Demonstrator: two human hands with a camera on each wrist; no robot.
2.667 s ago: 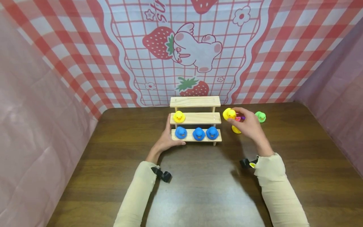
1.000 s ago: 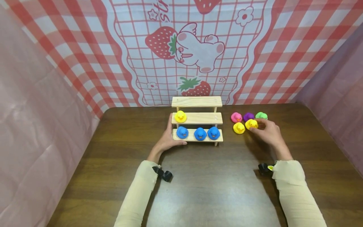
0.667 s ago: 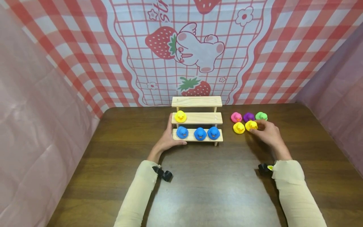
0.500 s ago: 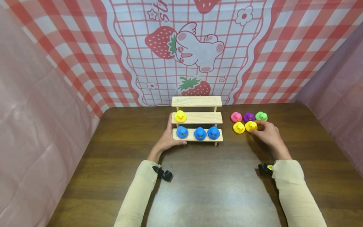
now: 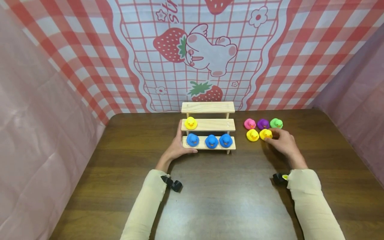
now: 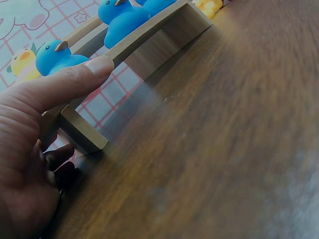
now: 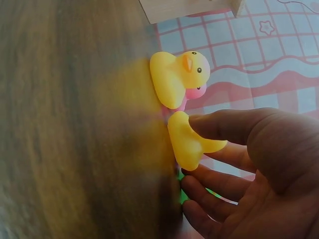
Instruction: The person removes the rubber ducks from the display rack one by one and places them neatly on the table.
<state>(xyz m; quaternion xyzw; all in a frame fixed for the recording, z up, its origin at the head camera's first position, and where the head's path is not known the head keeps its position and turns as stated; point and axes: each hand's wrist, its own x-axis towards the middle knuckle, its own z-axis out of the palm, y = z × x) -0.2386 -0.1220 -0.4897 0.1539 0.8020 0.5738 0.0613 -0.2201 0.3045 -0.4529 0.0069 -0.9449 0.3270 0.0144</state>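
My left hand (image 5: 176, 146) grips the left end of a three-tier wooden display shelf (image 5: 210, 107), its thumb (image 6: 82, 77) lying along the lowest board's front. Three blue rubber ducks (image 5: 211, 141) stand on that board. A yellow rubber duck (image 5: 191, 123) sits at the left of the middle board. Right of the shelf, my right hand (image 5: 283, 141) pinches another yellow rubber duck (image 7: 185, 142) between thumb and fingers, down at the table. Beside it on the left stands one more yellow rubber duck (image 7: 172, 79).
Behind the two yellow ducks, a pink duck (image 5: 250, 124), a purple duck (image 5: 263, 124) and a green duck (image 5: 276, 123) form a row on the brown wooden table (image 5: 210, 193). A checked strawberry-print cloth (image 5: 210, 50) hangs behind the shelf.
My right hand has carried the yellow duck from beside the middle board rightward and lowered it to the table, next to the other yellow duck. The left hand keeps its hold on the shelf.
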